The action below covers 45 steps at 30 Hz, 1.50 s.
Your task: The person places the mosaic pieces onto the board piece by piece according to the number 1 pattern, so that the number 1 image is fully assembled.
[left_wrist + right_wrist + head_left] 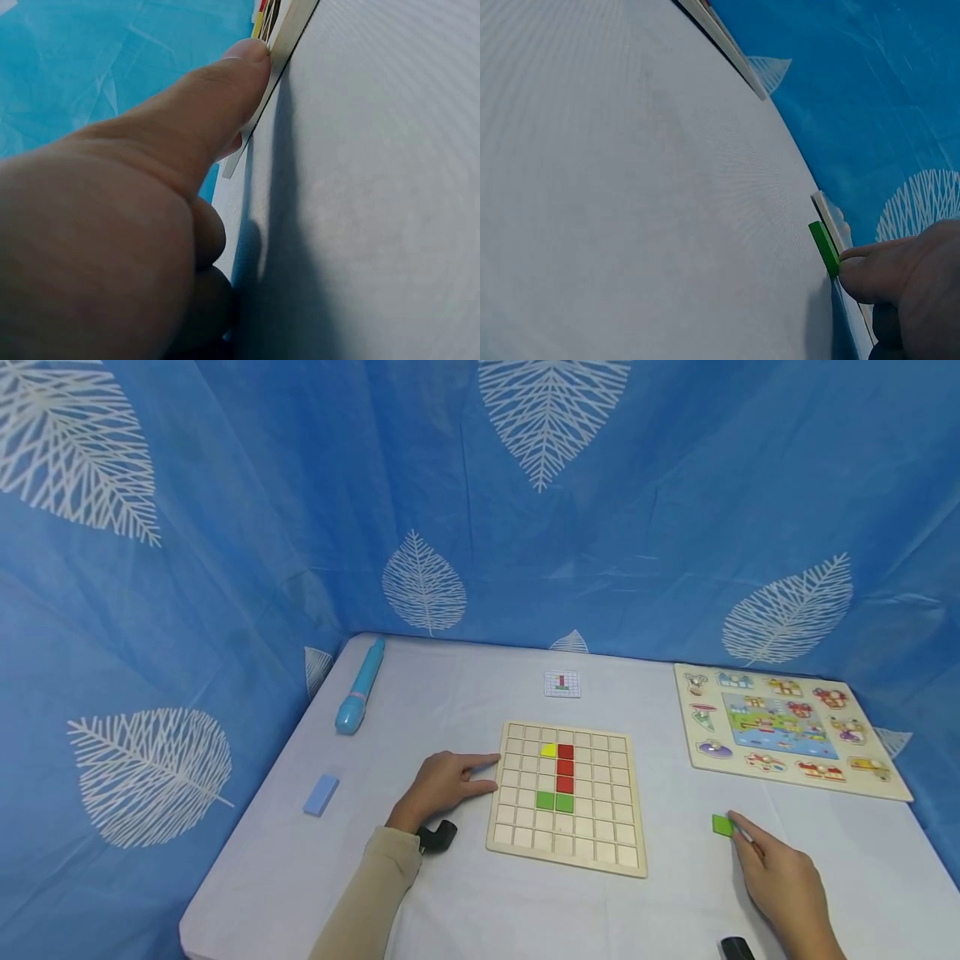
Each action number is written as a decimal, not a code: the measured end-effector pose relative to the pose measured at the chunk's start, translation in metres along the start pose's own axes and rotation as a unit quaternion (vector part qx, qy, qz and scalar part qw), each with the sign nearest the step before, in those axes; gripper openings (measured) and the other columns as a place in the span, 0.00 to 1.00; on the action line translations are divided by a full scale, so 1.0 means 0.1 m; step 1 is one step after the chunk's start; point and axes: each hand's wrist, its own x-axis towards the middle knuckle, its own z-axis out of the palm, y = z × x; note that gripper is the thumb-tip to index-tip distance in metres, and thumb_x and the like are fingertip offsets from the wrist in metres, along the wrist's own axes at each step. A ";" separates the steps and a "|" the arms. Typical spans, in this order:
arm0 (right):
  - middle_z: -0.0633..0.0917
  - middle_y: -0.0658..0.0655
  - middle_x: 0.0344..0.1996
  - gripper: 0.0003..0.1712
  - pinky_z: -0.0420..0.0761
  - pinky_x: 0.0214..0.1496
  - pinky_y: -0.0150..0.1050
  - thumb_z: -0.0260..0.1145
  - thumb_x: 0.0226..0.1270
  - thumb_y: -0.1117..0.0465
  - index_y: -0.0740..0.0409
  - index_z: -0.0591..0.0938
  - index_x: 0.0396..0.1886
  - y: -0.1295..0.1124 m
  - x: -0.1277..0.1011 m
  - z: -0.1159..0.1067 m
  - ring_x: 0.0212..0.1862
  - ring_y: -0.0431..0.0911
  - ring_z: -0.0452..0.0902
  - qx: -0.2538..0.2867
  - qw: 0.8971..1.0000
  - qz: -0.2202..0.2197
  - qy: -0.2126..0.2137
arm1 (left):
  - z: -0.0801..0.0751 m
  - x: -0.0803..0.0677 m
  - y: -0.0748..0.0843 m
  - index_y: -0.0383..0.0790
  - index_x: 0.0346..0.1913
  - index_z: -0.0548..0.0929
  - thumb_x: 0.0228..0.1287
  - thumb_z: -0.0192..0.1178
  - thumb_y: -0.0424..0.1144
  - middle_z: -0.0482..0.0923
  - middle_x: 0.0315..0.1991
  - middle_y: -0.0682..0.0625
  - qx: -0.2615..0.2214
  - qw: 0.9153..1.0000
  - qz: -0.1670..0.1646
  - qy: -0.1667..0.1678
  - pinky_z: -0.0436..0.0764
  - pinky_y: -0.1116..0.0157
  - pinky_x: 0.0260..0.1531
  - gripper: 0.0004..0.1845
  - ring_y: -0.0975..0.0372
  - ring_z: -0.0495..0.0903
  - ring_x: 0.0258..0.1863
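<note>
A square wooden grid board [525, 839] lies on the table, with three red tiles [565, 767] in a column, a yellow piece [549, 750] beside the top one and two green tiles [554, 802] below. At its left edge is my left hand [442, 783], index finger and thumb extended and touching the rim; the thumb [244, 60] presses the edge in the left wrist view. To the board's right, my right hand [783, 877] pinches a green square tile [722, 825] between thumb and index finger. That tile [824, 249] appears edge-on in the right wrist view.
A small pattern card [562, 684] lies behind the board. On the right is a wooden picture puzzle [795, 731] with knobbed pieces. A blue microphone-shaped object [362, 685] and a light blue block [321, 795] lie on the left. Blue leaf-print cloth hangs around the table.
</note>
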 end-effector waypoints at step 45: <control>0.77 0.49 0.12 0.20 0.69 0.23 0.45 0.65 0.74 0.66 0.69 0.80 0.62 -0.17 -0.03 0.03 0.17 0.43 0.64 -0.017 0.992 -0.118 0.043 | 0.00 0.00 -0.01 0.60 0.66 0.82 0.63 0.70 0.59 0.63 0.13 0.60 -0.002 1.000 -0.004 -0.002 0.61 0.69 0.19 0.29 0.69 0.58 0.14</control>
